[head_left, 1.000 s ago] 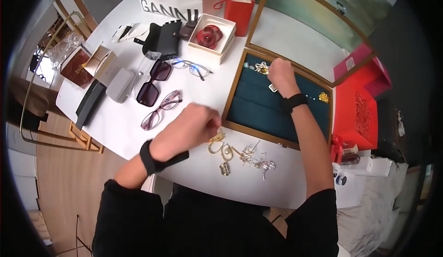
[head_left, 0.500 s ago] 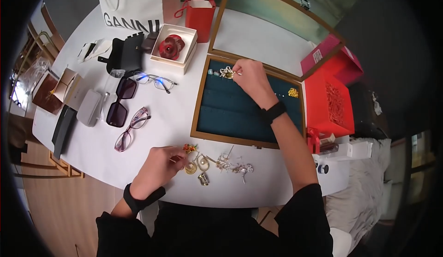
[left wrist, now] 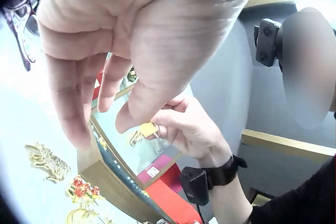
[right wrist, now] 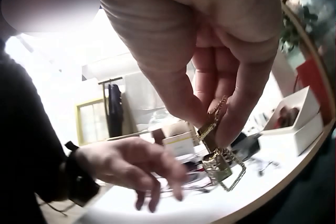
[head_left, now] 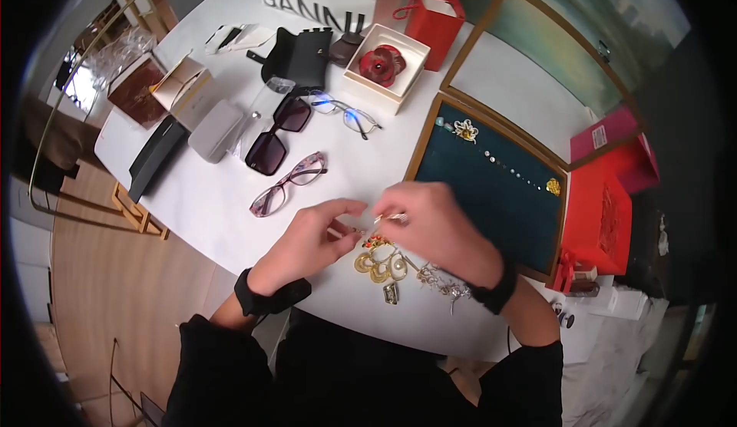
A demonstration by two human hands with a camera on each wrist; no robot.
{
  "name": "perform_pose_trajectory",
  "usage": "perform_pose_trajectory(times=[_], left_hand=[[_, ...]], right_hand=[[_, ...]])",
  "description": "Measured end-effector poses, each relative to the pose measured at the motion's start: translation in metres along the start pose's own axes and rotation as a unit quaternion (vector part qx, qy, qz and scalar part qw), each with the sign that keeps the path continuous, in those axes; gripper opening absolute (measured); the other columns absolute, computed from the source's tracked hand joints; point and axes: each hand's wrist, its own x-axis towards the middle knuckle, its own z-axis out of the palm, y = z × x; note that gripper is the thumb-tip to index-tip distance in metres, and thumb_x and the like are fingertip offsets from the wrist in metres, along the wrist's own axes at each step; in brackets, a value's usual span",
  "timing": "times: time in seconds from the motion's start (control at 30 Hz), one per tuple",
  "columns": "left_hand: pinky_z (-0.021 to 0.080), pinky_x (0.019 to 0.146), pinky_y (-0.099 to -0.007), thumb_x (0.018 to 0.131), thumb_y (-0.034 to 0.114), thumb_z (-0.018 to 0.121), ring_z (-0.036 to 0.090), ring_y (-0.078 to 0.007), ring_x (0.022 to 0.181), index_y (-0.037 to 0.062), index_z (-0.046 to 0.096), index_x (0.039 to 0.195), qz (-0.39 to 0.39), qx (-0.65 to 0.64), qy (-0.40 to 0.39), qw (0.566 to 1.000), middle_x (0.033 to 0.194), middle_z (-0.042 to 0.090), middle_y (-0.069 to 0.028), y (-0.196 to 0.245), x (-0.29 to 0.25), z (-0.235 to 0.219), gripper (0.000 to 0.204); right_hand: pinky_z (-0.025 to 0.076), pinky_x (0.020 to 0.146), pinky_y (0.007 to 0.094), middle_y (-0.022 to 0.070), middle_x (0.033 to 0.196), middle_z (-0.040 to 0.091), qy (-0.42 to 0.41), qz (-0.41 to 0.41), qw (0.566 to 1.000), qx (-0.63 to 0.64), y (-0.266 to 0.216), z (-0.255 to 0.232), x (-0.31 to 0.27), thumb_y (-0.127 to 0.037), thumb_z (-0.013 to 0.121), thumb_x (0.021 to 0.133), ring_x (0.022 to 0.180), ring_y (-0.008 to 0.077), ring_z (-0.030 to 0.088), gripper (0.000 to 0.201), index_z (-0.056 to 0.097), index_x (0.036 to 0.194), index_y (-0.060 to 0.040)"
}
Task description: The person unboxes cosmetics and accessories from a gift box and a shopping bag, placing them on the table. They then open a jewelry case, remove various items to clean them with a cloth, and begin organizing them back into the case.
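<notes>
My right hand (head_left: 434, 224) pinches a gold earring-like piece (right wrist: 218, 169) with a rectangular link and fine chain between thumb and fingertips. Facing it, my left hand (head_left: 299, 239) is held with fingers loosely bent and spread, nothing between them. Both hands hover over the table's near side. Under them lie gold earrings (head_left: 378, 273), a red-orange floral piece (head_left: 374, 240), a pearl hoop (head_left: 398, 266) and a square crystal piece (head_left: 391, 293). Behind my right hand stands a wooden jewelry case (head_left: 499, 220), lined dark green, holding a flower brooch (head_left: 465, 130), a gold flower (head_left: 553, 187) and several tiny studs (head_left: 507, 168).
The case's glass lid (head_left: 503, 59) is raised at the back. Sunglasses (head_left: 267, 151), patterned glasses (head_left: 276, 189) and clear glasses (head_left: 357, 120) lie to the left. Further back are a white box (head_left: 399, 93) and a red bag (head_left: 434, 32); an open red box (head_left: 595, 216) sits right.
My right hand has drawn back from the case beside the flower brooch to the near side, with the gold piece in its fingers. My left hand has lifted from the jewelry pile toward it.
</notes>
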Motion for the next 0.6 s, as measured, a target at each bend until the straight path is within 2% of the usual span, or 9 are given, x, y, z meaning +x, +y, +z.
perform_pose_trajectory(times=[0.07,0.13,0.17,0.2,0.3,0.43,0.5,0.57,0.6], left_hand=[[0.051,0.062,-0.0241,0.081,0.0,0.061,0.064,-0.0113,0.069,-0.0027,0.061,0.104,-0.009,-0.018,-0.017,1.0,0.078,0.065,-0.0087,-0.006,-0.006,-0.002,0.023],[0.049,0.062,-0.0225,0.082,-0.001,0.061,0.059,-0.007,0.069,-0.0038,0.061,0.101,-0.066,-0.056,-0.044,0.995,0.078,0.065,-0.0055,-0.023,-0.013,-0.003,0.019],[0.049,0.064,-0.0228,0.084,-0.001,0.059,0.06,-0.0076,0.071,-0.0045,0.061,0.1,-0.079,-0.091,-0.037,0.992,0.08,0.065,-0.0048,-0.025,-0.016,-0.001,0.016],[0.051,0.067,-0.0232,0.087,-0.001,0.058,0.061,-0.009,0.074,-0.0054,0.061,0.1,-0.094,-0.101,-0.03,0.99,0.082,0.065,-0.006,-0.027,-0.018,-0.001,0.015],[0.054,0.073,-0.0253,0.09,0.001,0.056,0.065,-0.0131,0.08,-0.0071,0.06,0.101,-0.126,-0.12,-0.019,0.985,0.084,0.066,-0.008,-0.029,-0.02,-0.001,0.014],[0.055,0.074,-0.0259,0.091,0.0,0.054,0.066,-0.0148,0.084,-0.0079,0.06,0.101,-0.108,-0.108,-0.014,0.988,0.086,0.066,-0.0092,-0.03,-0.018,0.004,0.014],[0.055,0.075,-0.0259,0.092,0.0,0.052,0.066,-0.0154,0.085,-0.0086,0.059,0.101,-0.107,-0.106,-0.01,0.988,0.088,0.066,-0.0102,-0.035,-0.02,0.005,0.014],[0.055,0.075,-0.0259,0.092,0.0,0.052,0.066,-0.0153,0.084,-0.0085,0.059,0.102,-0.098,-0.096,-0.012,0.991,0.089,0.066,-0.0103,-0.033,-0.02,0.003,0.014],[0.055,0.075,-0.0259,0.092,0.0,0.051,0.066,-0.0152,0.083,-0.0083,0.059,0.102,-0.093,-0.087,-0.012,0.992,0.089,0.066,-0.0104,-0.031,-0.02,0.002,0.014]], right_hand=[[0.051,0.063,0.0363,0.0177,0.075,0.064,-0.045,0.001,0.998,0.035,0.005,0.021,0.002,-0.003,0.062,0.07,0.071,0.0303,0.065,0.01,0.064,0.079,0.0011],[0.051,0.061,0.0367,0.0179,0.072,0.064,-0.069,-0.011,0.996,0.058,0.017,0.035,0.002,-0.002,0.06,0.069,0.068,0.0306,0.065,0.009,0.063,0.075,0.0022],[0.051,0.061,0.0356,0.0171,0.072,0.064,-0.104,0.041,0.992,0.062,0.015,0.036,0.002,-0.005,0.064,0.071,0.067,0.0292,0.065,0.011,0.065,0.08,0.0006],[0.05,0.062,0.0374,0.0182,0.07,0.063,-0.104,0.013,0.993,0.052,0.02,0.042,0.0,-0.005,0.063,0.072,0.066,0.0302,0.064,0.01,0.064,0.079,0.0019],[0.05,0.067,0.0367,0.0183,0.078,0.063,-0.127,0.049,0.989,0.061,0.024,0.05,-0.006,-0.006,0.063,0.073,0.073,0.0322,0.063,0.008,0.064,0.075,0.0026],[0.048,0.076,0.0377,0.0165,0.086,0.063,-0.089,-0.008,0.996,-0.024,0.033,0.037,-0.01,-0.007,0.063,0.074,0.084,0.0322,0.061,0.01,0.065,0.081,0.0002],[0.046,0.083,0.0396,0.0156,0.092,0.062,0.011,-0.086,0.996,-0.02,0.044,0.01,-0.02,-0.01,0.063,0.075,0.092,0.0324,0.058,0.016,0.064,0.089,-0.0012],[0.045,0.086,0.0412,0.0145,0.097,0.062,-0.023,-0.021,0.985,-0.171,0.055,-0.037,-0.016,-0.015,0.064,0.076,0.094,0.0332,0.055,0.023,0.063,0.095,-0.003],[0.045,0.086,0.0412,0.014,0.097,0.062,0.034,-0.004,0.971,-0.237,0.065,-0.06,-0.019,-0.013,0.065,0.076,0.094,0.0334,0.056,0.023,0.063,0.096,-0.0033]])
